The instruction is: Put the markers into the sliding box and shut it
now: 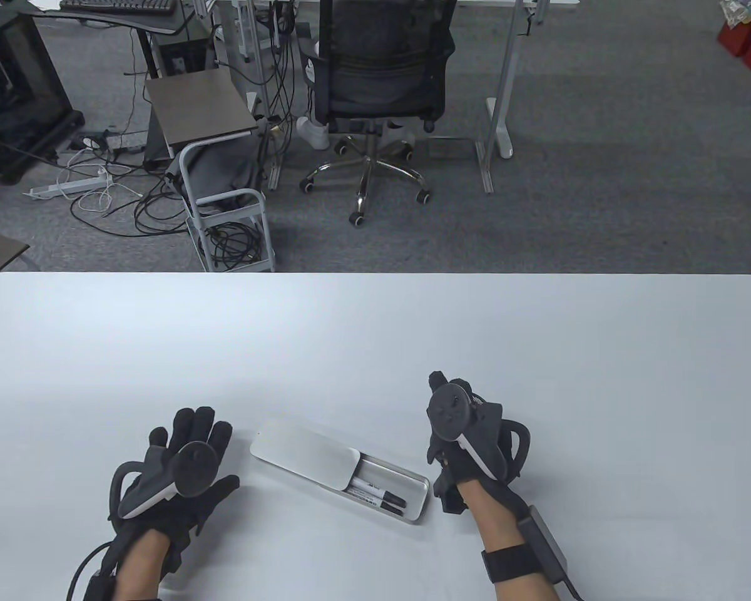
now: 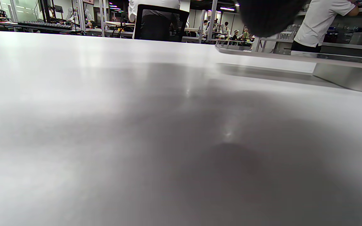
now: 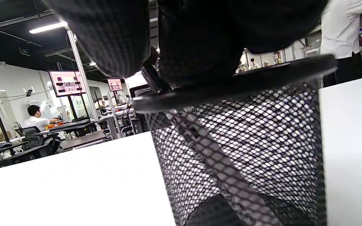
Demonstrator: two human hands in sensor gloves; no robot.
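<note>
The silver sliding box (image 1: 420,487) lies near the table's front edge, its lid (image 1: 306,452) slid partly off to the left. Two black-capped markers (image 1: 380,498) lie in the uncovered end. My left hand (image 1: 191,438) rests flat on the table just left of the box, fingers straight, holding nothing. In the left wrist view the box (image 2: 347,78) shows low at the right. My right hand (image 1: 443,447) is just right of the box. In the right wrist view its fingers (image 3: 200,40) curl over the rim of a black mesh cup (image 3: 247,141), which the hand mostly hides from above.
The white table (image 1: 375,338) stretches wide and bare behind the box. Beyond its far edge are an office chair (image 1: 375,94), a small cart (image 1: 225,213) and floor cables. People work at desks in the background of both wrist views.
</note>
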